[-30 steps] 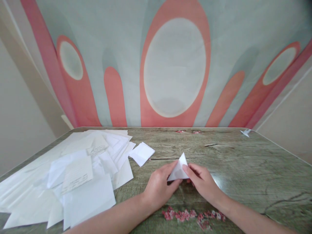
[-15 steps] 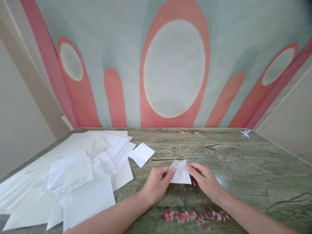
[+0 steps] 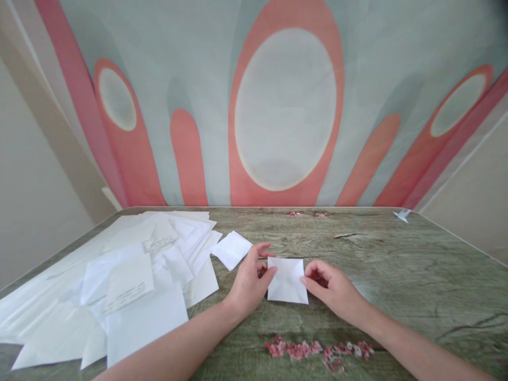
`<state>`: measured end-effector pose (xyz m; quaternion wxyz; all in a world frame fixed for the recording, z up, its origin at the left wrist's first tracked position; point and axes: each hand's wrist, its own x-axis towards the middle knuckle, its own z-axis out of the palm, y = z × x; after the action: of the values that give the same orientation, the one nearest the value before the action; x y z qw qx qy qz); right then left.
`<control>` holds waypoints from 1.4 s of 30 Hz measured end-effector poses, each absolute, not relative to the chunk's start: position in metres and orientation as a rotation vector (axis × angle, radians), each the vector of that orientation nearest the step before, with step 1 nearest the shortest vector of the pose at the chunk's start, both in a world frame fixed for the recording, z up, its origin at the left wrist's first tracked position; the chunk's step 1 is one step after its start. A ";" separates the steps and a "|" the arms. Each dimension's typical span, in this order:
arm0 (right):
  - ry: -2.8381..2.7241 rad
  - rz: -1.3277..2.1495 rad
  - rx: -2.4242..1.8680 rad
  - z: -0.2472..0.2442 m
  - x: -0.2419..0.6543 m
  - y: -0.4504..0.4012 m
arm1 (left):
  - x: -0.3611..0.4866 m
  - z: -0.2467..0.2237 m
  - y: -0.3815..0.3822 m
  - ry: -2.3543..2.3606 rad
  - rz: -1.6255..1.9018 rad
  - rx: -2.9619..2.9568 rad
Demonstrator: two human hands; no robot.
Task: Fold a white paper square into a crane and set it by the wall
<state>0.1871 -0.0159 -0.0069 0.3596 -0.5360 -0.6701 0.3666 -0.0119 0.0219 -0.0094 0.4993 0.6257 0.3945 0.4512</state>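
Note:
A small white square of paper [image 3: 287, 283] with faint creases is spread between my two hands, low over the table. My left hand [image 3: 250, 280] holds its left edge, thumb on the front face and the index finger stretched out above. At the right edge, my right hand [image 3: 327, 283] pinches the paper between thumb and curled fingers. Just beyond my left hand lies a little stack of white square papers [image 3: 231, 250].
A spread heap of white papers [image 3: 146, 323], some with printed lines, covers the left of the wood-grain table [image 3: 416, 286]. A small folded white paper shape [image 3: 402, 215] sits at the far right corner. A patterned backdrop [image 3: 214, 79] rises behind the table.
The paper has gone from a folded, angled shape to a flat square facing me. My left hand has shifted slightly left and its index finger has lifted outward.

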 end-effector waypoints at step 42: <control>-2.068 0.591 -1.379 -0.007 0.190 -0.009 | -0.025 0.020 0.012 0.984 0.664 2.323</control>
<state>0.1901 -0.0092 -0.0075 0.2889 -0.5168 -0.7748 0.2216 -0.0254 0.0123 0.0202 0.2633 0.8591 0.3637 0.2456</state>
